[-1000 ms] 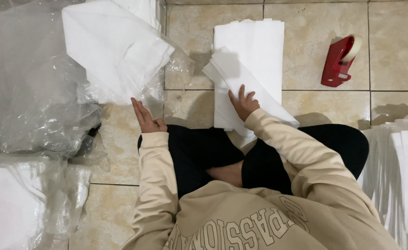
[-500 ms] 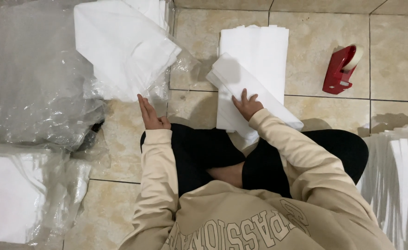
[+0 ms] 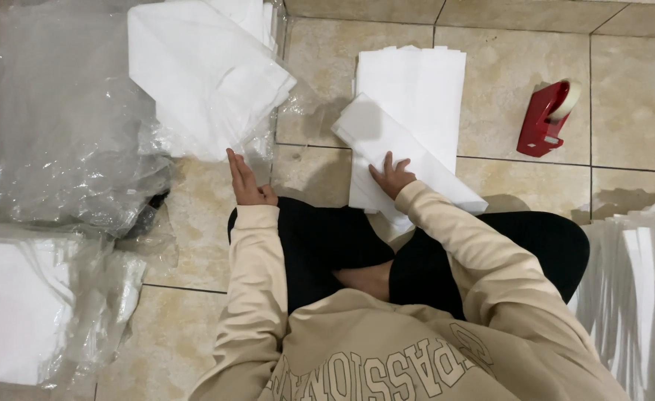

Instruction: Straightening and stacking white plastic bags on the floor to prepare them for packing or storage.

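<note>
Sheets [image 3: 209, 74] lie on plastic wrap [image 3: 60, 134] just ahead of the left hand [image 3: 246, 182], fingers flat and released. Right hand [image 3: 392, 176] presses spread fingers on a folded pad [image 3: 409, 152], lying diagonally.

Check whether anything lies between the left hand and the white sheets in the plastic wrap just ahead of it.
Nothing visible does. The left hand lies open on the floor tile, fingertips right at the lower edge of the wrapped white sheets. Only the sheets' own clear plastic wrap surrounds them.

2 hands [image 3: 247, 182], 1 red tape dispenser [image 3: 544, 117], and 2 clear plastic bags [image 3: 53, 141] show.
</note>
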